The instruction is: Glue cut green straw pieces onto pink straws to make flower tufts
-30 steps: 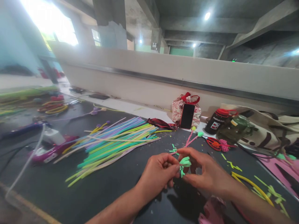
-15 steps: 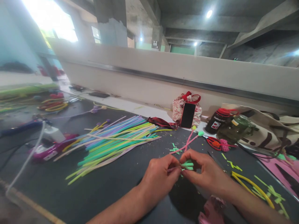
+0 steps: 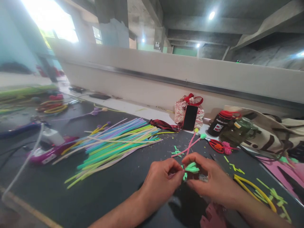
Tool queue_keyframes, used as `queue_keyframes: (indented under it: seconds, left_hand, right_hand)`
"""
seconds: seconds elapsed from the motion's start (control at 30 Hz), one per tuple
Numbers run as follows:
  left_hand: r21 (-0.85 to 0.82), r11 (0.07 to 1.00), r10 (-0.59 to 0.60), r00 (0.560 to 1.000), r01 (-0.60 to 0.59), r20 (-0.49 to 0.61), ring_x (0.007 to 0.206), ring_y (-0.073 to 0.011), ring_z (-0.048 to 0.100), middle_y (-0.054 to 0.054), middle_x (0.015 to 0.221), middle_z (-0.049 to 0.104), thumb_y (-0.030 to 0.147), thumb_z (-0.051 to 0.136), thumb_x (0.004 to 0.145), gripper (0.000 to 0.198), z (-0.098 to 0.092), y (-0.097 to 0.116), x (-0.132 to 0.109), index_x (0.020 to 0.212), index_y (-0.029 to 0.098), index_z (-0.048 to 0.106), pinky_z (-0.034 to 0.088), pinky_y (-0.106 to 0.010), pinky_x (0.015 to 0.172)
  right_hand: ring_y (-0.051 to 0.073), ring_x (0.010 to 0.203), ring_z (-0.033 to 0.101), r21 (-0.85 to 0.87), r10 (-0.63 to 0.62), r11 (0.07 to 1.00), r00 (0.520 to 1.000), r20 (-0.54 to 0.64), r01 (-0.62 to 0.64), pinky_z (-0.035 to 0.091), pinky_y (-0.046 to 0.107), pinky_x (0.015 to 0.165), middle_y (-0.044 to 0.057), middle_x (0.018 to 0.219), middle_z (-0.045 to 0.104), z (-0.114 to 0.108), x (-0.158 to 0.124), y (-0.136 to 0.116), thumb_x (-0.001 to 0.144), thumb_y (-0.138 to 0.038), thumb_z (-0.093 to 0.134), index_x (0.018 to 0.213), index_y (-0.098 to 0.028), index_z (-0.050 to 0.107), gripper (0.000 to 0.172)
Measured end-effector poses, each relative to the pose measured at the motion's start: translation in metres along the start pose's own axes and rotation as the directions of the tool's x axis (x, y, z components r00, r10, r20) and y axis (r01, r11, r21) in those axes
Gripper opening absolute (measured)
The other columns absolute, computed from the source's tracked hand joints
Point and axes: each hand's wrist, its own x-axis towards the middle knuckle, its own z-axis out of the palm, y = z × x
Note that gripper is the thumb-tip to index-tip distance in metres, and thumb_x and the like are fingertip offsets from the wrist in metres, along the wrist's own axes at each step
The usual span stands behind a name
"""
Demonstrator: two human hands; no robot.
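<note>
Between my hands is a small bunch of short mint-green pipe cleaner pieces (image 3: 192, 167), fanned out to the right. My left hand (image 3: 163, 177) pinches its base between thumb and fingertips; the pinched end is hidden. My right hand (image 3: 209, 179) curves around the bunch's other side, thumb and index finger apart, and I see no firm grip there. Just beyond my hands lie two crossed pink twisted stems (image 3: 190, 144), one tipped green and one tipped yellow. Beside them are loose cut green pieces (image 3: 176, 151).
Long pastel pipe cleaners (image 3: 118, 142) lie heaped at left, near a purple glue gun (image 3: 51, 152). Red-handled pliers (image 3: 215, 146), a black bottle (image 3: 218, 123), a green jug (image 3: 237, 133) and a phone (image 3: 190, 117) stand or lie behind. Yellow-handled pliers (image 3: 257, 191) and yellow-green scraps (image 3: 276, 196) are at right.
My right thumb and index finger have spread away from the green bunch, which now shows more fully. My left hand keeps its pinch in nearly the same place.
</note>
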Motion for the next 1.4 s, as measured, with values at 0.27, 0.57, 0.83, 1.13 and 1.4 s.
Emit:
queue_keyframes:
  seconds: [0.27,0.57,0.83,1.13,1.4]
  left_hand:
    - [0.203,0.96,0.201,0.979,-0.191,-0.029,0.054,-0.0084,0.051,0.0,0.062,0.062,0.02,0.049,0.074,0.015,0.001,-0.004,-0.001,0.068,0.018,0.063,0.034,-0.018,0.054]
    - [0.231,0.941,0.26,0.965,-0.247,-0.025,0.057,-0.0095,0.052,-0.001,0.063,0.061,0.022,0.048,0.077,0.016,0.003,-0.009,-0.002,0.068,0.017,0.061,0.035,-0.02,0.056]
    - [-0.547,0.765,-0.216,0.936,0.339,0.278,0.037,-0.0058,0.044,0.001,0.057,0.057,0.032,0.058,0.067,0.019,0.002,-0.002,0.007,0.069,0.016,0.05,0.032,-0.016,0.035]
    - [-0.696,0.559,-0.138,0.878,0.452,0.459,0.041,-0.0063,0.051,-0.002,0.059,0.059,0.024,0.06,0.067,0.015,0.003,-0.008,0.007,0.067,0.013,0.05,0.035,-0.012,0.032]
    - [-0.626,0.602,-0.157,0.842,0.495,0.515,0.044,-0.0078,0.053,-0.002,0.062,0.06,0.026,0.061,0.066,0.018,0.002,-0.008,0.007,0.073,0.014,0.05,0.04,-0.015,0.036]
  right_hand:
    - [0.009,0.054,0.04,0.028,0.077,0.997,0.997,-0.004,-0.076,0.032,0.02,0.049,-0.006,0.061,0.046,0.004,0.004,0.014,0.072,-0.017,0.05,0.075,-0.019,0.052,0.004]
    - [0.009,0.054,0.041,-0.019,0.023,1.0,0.999,-0.026,-0.024,0.031,0.019,0.049,-0.006,0.057,0.045,0.008,0.008,0.014,0.065,-0.008,0.047,0.068,-0.018,0.052,0.012]
    - [0.012,0.065,0.054,0.164,0.044,0.986,0.999,-0.008,-0.042,0.041,0.023,0.058,-0.001,0.08,0.059,-0.003,0.003,0.012,0.068,-0.012,0.058,0.109,-0.023,0.046,0.044]
    - [0.01,0.061,0.052,0.368,0.02,0.928,0.996,0.084,-0.05,0.038,0.021,0.051,0.0,0.087,0.058,-0.003,0.007,0.018,0.066,-0.01,0.059,0.11,-0.021,0.046,0.047]
    - [0.006,0.05,0.037,0.196,0.04,0.979,0.999,0.036,-0.046,0.028,0.019,0.044,-0.007,0.062,0.046,-0.003,0.008,0.019,0.069,-0.014,0.06,0.095,-0.019,0.057,0.027]
